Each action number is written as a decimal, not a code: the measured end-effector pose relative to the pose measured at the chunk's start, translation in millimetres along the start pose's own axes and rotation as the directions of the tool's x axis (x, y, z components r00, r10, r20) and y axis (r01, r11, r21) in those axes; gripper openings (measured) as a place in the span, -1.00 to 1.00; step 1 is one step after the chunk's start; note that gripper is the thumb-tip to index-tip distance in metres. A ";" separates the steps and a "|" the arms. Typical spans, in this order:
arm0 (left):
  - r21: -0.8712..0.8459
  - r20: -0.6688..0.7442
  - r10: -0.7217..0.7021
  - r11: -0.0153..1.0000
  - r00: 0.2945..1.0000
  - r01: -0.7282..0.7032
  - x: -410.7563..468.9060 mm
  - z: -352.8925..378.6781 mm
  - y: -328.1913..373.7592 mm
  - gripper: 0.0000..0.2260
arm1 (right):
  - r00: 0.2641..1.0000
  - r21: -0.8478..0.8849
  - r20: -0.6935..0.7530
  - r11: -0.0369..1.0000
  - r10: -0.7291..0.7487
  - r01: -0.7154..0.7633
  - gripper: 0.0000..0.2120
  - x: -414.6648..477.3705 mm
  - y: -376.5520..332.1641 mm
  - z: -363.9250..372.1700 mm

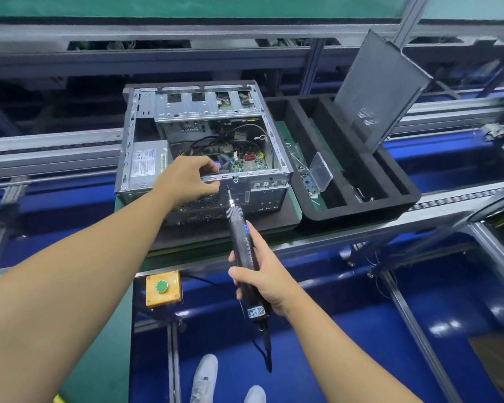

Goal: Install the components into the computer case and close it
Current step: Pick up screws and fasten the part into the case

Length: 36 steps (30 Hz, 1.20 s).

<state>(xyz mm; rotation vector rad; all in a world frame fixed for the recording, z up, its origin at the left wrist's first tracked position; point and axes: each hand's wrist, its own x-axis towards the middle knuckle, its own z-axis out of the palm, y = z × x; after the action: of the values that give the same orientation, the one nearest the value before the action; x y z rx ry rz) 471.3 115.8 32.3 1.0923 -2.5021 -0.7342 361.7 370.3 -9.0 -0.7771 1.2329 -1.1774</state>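
Note:
An open grey computer case (146, 112) lies on its side on the conveyor, its motherboard, cables and power supply (146, 165) exposed. My left hand (186, 177) grips the case's near top rail, fingers curled over the edge. My right hand (262, 274) holds a black electric screwdriver (243, 242); its bit points up at the rear panel just below the rail, close to a screw hole (235, 179). The dark side panel (381, 88) leans upright in the tray to the right.
A black foam tray (361, 210) with long slots stands right of the case, holding a clear plastic piece (320, 173) and metal brackets. A yellow box with a green button (162, 287) sits at the bench's front edge. Conveyor rails run across; blue floor and my shoes below.

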 end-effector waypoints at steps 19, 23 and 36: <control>-0.023 0.039 0.021 1.000 0.999 -0.021 0.3 -5.5 -3.6 -0.70 | 0.999 -0.107 0.011 0.993 0.048 -0.047 -0.05 11.8 -4.8 -2.1; -0.011 0.034 0.023 1.000 0.999 -0.022 0.2 -5.1 -2.1 -0.71 | 0.999 -0.099 0.002 0.994 0.042 -0.041 -0.05 14.6 -5.5 -0.1; -0.002 0.021 0.030 1.000 0.999 -0.030 -0.5 -4.3 -2.0 -0.71 | 0.999 -0.184 -0.010 0.982 0.043 -0.044 -0.04 17.2 -4.2 -0.3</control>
<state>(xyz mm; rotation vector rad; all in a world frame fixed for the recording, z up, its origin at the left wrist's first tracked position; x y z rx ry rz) 474.8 113.6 34.7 1.0500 -2.5298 -0.7431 359.1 352.9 -10.1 -0.8790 1.3706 -1.0401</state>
